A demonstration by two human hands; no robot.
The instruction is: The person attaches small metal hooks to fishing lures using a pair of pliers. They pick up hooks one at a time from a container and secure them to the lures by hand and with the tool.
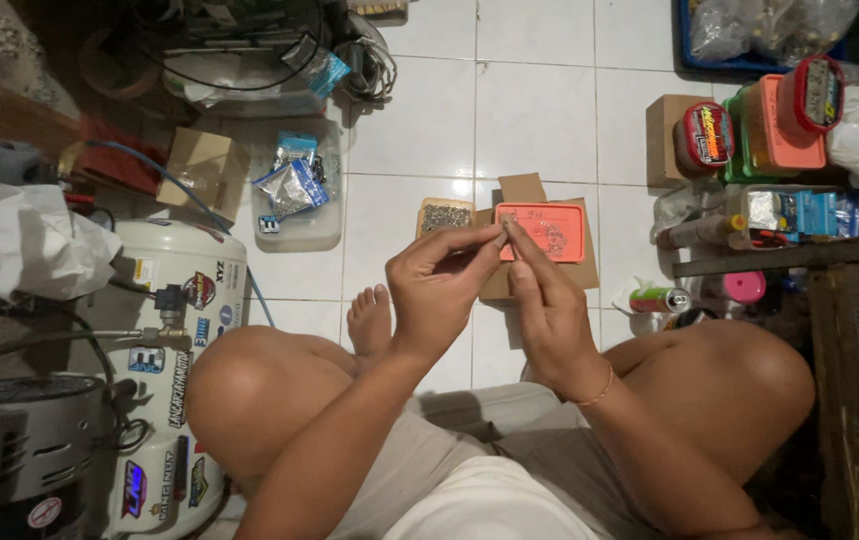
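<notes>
while both hands meet above the knees, the left hand point(439, 285) and right hand point(546, 305) pinch a tiny part point(502, 236) between their fingertips; what it is i cannot tell, it is too small. just beyond the fingertips lies an orange tray point(539, 232) of small bits on cardboard point(519, 188), and a small box point(444, 214) of metal pieces sits beyond the left hand. a white tank point(177, 330) stands well left of the left hand. likely risk: the part slips from so slight a pinch and drops to the tiles point(534, 100), or an elbow nudges the tray and scatters its contents.
</notes>
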